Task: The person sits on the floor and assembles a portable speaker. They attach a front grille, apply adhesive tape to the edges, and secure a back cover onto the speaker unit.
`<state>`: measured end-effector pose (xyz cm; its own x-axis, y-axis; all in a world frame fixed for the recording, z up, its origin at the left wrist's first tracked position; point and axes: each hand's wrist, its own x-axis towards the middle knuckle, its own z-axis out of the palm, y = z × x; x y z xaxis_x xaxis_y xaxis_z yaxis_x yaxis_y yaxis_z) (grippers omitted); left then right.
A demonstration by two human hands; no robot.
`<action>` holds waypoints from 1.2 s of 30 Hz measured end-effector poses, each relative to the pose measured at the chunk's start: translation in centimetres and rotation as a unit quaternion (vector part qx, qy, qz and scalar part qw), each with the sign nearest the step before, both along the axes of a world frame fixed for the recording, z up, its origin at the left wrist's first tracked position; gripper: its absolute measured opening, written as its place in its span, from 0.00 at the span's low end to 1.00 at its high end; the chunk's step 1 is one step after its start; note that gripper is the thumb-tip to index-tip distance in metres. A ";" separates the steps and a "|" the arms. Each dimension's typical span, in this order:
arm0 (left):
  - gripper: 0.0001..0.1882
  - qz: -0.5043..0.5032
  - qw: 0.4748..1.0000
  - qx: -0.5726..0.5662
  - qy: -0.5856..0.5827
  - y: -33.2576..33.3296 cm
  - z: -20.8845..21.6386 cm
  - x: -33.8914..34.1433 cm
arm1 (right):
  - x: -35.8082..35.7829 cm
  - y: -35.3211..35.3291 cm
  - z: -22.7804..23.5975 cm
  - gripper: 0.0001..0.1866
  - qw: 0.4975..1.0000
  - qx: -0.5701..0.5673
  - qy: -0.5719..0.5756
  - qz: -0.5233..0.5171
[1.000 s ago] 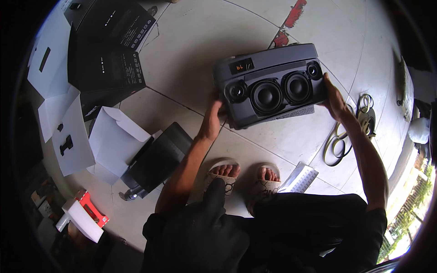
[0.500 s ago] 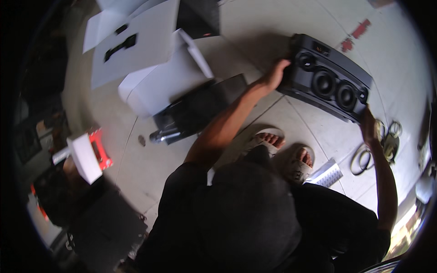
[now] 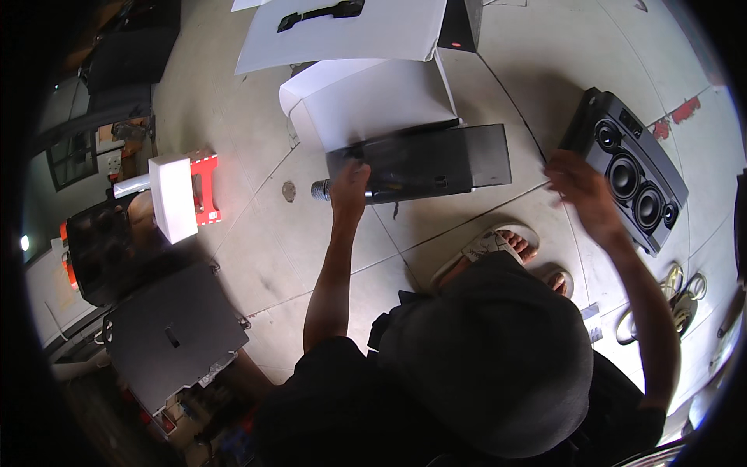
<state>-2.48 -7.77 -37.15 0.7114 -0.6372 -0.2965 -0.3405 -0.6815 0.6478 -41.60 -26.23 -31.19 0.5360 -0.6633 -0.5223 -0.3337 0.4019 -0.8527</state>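
My left hand [image 3: 350, 187] is closed around a microphone [image 3: 320, 190] with a silver grille, its dark handle running rightward under my fingers. The microphone lies along the near side of a black box [image 3: 428, 156], which rests on the floor below an opened white carton [image 3: 373, 97]. My right hand [image 3: 583, 191], slightly blurred, is in the air left of a black speaker [image 3: 630, 175], apart from it and with nothing in its fingers. The speaker rests on the floor, its round drivers facing up.
A white panel with a black handle [image 3: 334, 47] overhangs the carton. At left are a white box [image 3: 173, 198], a red frame [image 3: 206, 187] and a dark case [image 3: 175, 335]. Sandals [image 3: 677, 303] sit at far right. My feet [image 3: 510, 241] stand on the tiled floor.
The speaker, held in both hands before, now rests on the floor at right. My left hand has moved left and gripped the microphone; my right hand has let go of the speaker.
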 end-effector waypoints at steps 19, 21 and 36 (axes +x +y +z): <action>0.23 -0.203 0.924 -0.141 0.292 -17.0 11.2 -18.5 | -14.2 -1.3 12.3 0.26 0.938 -0.091 0.301 -0.145; 0.18 -0.271 0.900 -0.127 0.316 -21.0 8.8 -21.1 | -17.7 -1.8 13.7 0.33 0.909 -0.141 0.363 -0.149; 0.16 -0.305 0.890 -0.124 0.316 -24.0 -0.7 -26.7 | -21.3 -4.0 11.1 0.29 0.878 -0.090 0.452 -0.132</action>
